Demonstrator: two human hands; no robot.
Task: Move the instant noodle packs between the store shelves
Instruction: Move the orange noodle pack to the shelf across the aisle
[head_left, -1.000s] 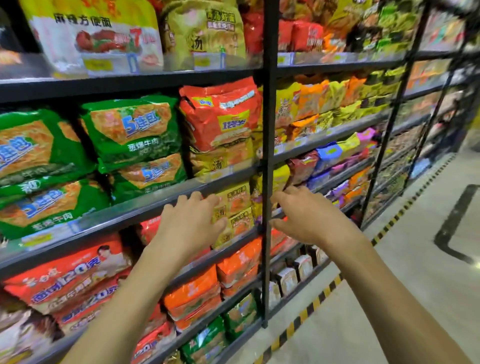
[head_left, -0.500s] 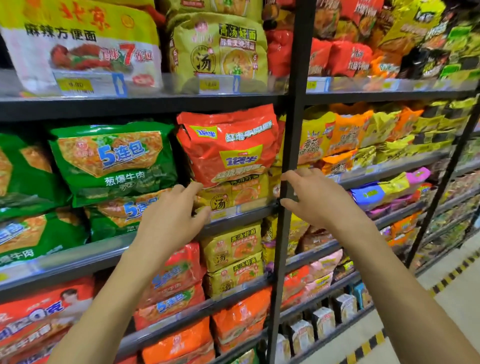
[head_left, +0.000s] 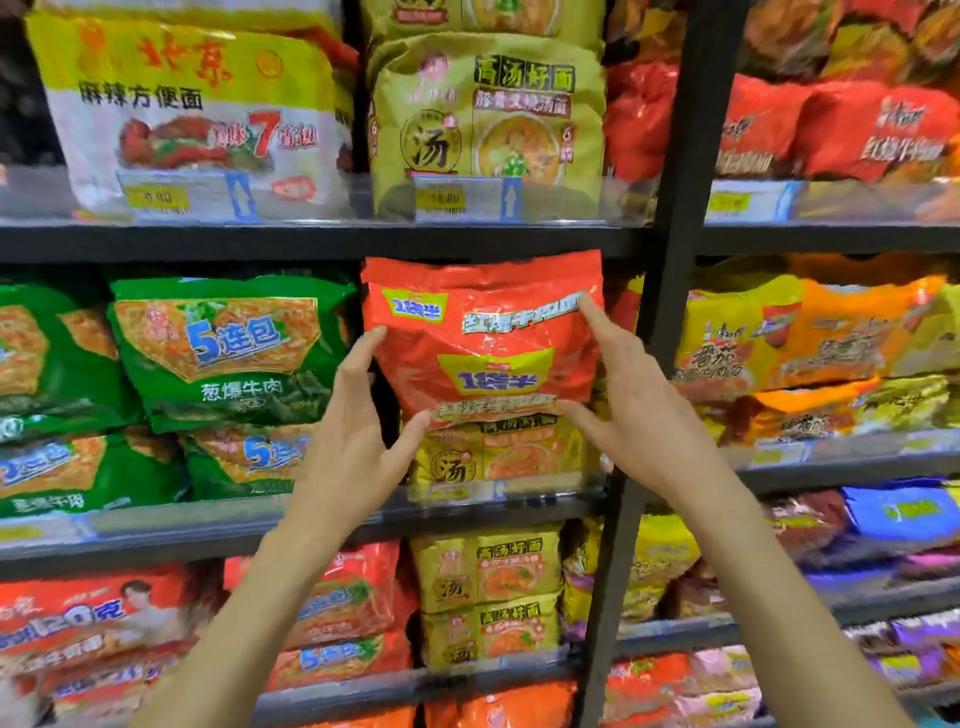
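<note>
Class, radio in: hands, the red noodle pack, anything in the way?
Left hand and right hand open, flanking red noodle pack. Pack rests atop yellow pack. Black upright post close right.

bright even store light, glossy glare on packaging, soft smeared edges.

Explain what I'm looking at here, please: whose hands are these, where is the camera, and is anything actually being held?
There is no machine here. A person wears one wide-angle camera on the head, looking forward and down, so both bare arms reach into the picture from below. In front is a store rack of dark metal shelves packed with instant noodle multipacks. The left hand and right hand are open and placed on either side of a red-orange noodle pack, with fingertips touching its edges. That pack sits on top of a yellow soup noodle pack. Green five-packs lie to its left. The pack is framed by both hands rather than firmly clutched; whether it is lifted yet cannot be told.
</note>
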